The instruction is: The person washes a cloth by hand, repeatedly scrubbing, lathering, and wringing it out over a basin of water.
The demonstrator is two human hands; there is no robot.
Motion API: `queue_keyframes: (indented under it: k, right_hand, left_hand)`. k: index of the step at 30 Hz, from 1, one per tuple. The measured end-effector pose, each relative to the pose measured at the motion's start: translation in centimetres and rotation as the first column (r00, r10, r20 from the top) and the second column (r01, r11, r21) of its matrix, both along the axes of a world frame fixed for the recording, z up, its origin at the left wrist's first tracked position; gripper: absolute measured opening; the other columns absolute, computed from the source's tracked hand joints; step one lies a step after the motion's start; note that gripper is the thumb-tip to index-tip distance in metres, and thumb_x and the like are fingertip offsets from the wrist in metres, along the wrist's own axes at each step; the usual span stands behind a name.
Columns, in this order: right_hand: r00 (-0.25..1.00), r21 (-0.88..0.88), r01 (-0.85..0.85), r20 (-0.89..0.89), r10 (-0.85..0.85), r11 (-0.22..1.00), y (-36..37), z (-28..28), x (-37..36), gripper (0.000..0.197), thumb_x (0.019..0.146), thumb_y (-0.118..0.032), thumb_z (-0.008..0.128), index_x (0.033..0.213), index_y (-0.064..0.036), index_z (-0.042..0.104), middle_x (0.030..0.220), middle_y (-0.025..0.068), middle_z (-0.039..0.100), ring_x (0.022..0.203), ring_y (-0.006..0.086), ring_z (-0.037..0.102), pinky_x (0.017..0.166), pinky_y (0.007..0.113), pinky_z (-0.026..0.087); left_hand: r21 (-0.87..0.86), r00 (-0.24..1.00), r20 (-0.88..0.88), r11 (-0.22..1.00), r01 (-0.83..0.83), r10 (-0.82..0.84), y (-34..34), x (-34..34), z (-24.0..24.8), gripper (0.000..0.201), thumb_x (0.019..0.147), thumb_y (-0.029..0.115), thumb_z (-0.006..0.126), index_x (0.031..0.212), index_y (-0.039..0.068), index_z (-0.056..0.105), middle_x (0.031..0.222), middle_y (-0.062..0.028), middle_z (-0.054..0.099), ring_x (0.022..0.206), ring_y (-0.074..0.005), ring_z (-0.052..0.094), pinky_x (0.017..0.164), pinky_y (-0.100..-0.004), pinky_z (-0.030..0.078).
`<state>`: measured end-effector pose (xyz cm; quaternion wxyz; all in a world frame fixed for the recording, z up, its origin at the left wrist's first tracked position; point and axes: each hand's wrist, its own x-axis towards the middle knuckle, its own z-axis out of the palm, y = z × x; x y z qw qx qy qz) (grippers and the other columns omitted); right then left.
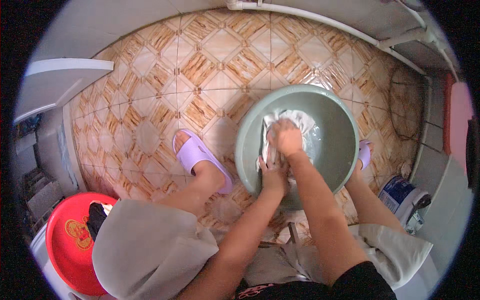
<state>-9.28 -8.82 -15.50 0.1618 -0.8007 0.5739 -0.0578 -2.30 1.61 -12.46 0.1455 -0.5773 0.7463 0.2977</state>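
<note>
A wet, crumpled white cloth (302,119) lies in the round grey-green basin (345,150), against its left inner side. My right hand (286,137) is closed in a fist over the cloth, gripping its upper part. Just below and to the left, my left hand (274,177) holds the lower part, its fingers spread on the fabric and partly hidden by folds. Some shiny water shows beside the cloth at the bottom of the basin. Both forearms reach in from the lower edge.
My feet in purple slippers (196,153) stand either side of the basin on patterned tile floor (145,135). A red basin (65,250) with dark cloth is at lower left. A white-and-blue bucket (400,197) stands at right. White pipes (310,15) run along the far wall.
</note>
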Motion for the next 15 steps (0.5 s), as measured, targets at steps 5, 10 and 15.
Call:
queue_keyframes:
  k: [5, 10, 15]
  right_hand:
    - [0.654, 0.304, 0.666, 0.2, -0.73, 0.681, 1.3, 2.6, 1.6, 0.031, 0.073, -0.024, 0.061, 0.099, -0.0072, 0.056, 0.085, 0.0124, 0.058, 0.083, 0.0305, 0.056, 0.071, 0.04, 0.047]
    - [0.981, 0.059, 0.192, -0.028, -0.191, 0.98, 1.6, 1.4, 0.3, 0.025, 0.079, -0.026, 0.058, 0.096, -0.0079, 0.056, 0.086, 0.0151, 0.06, 0.079, 0.0318, 0.06, 0.072, 0.042, 0.047]
    - [0.672, 0.238, 0.584, 0.395, -0.627, 0.776, -2.2, 0.5, -3.1, 0.023, 0.083, -0.021, 0.051, 0.101, -0.0066, 0.052, 0.091, 0.0188, 0.06, 0.081, 0.0357, 0.059, 0.07, 0.041, 0.047]
  left_hand:
    - [0.135, 1.0, -0.023, 0.991, -0.005, 0.009, 1.0, 1.1, -0.2, 0.058, 0.08, 0.031, 0.052, 0.135, 0.021, 0.033, 0.145, -0.0117, 0.015, 0.132, -0.038, 0.012, 0.103, -0.0595, 0.006]
    - [0.158, 0.992, 0.077, 0.984, 0.082, -0.095, -0.4, 0.5, 1.3, 0.066, 0.082, 0.037, 0.05, 0.139, 0.027, 0.019, 0.146, -0.0134, 0.007, 0.133, -0.0377, 0.007, 0.102, -0.0602, 0.006]
    - [0.225, 0.996, -0.092, 0.974, 0.009, 0.012, -0.9, 0.8, 2.9, 0.094, 0.065, 0.047, 0.067, 0.14, 0.025, 0.016, 0.146, -0.0164, 0.001, 0.133, -0.0398, 0.005, 0.101, -0.0628, 0.006]
